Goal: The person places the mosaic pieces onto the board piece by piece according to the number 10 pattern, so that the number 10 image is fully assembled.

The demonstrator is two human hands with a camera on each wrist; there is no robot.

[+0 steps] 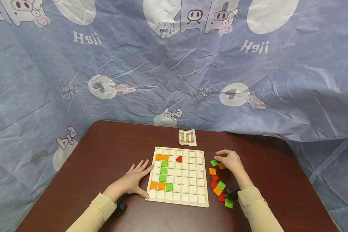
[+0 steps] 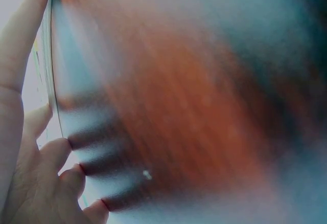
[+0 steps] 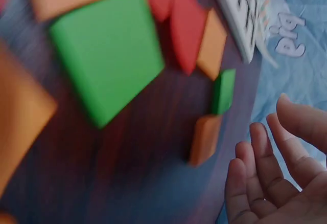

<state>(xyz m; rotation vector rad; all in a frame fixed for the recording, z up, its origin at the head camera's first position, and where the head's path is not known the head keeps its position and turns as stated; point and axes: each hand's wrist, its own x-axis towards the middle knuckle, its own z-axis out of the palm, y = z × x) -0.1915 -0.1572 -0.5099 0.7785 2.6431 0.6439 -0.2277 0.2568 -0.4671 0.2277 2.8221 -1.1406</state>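
A square wooden grid board (image 1: 178,196) lies on the table. Orange square tiles (image 1: 161,186) and green square tiles (image 1: 163,170) fill several cells at its left, and a red quarter-round tile (image 1: 178,159) sits near the top. Spread fingers of my left hand (image 1: 129,183) rest along the board's left edge, thumb by the lower corner. To the right of the board, my right hand (image 1: 231,161) hovers over loose tiles, close to a green tile (image 1: 214,163) and an orange tile (image 1: 222,166). Its fingers (image 3: 263,147) are loosely bent, thumb apart, with nothing between them.
More loose tiles, green (image 1: 228,203), orange (image 1: 217,190) and red (image 1: 215,178), trail down the board's right side. Behind the board lies a small card (image 1: 187,141) printed with a coloured grid pattern. A blue patterned cloth (image 1: 174,74) hangs behind the dark red-brown table (image 1: 127,138).
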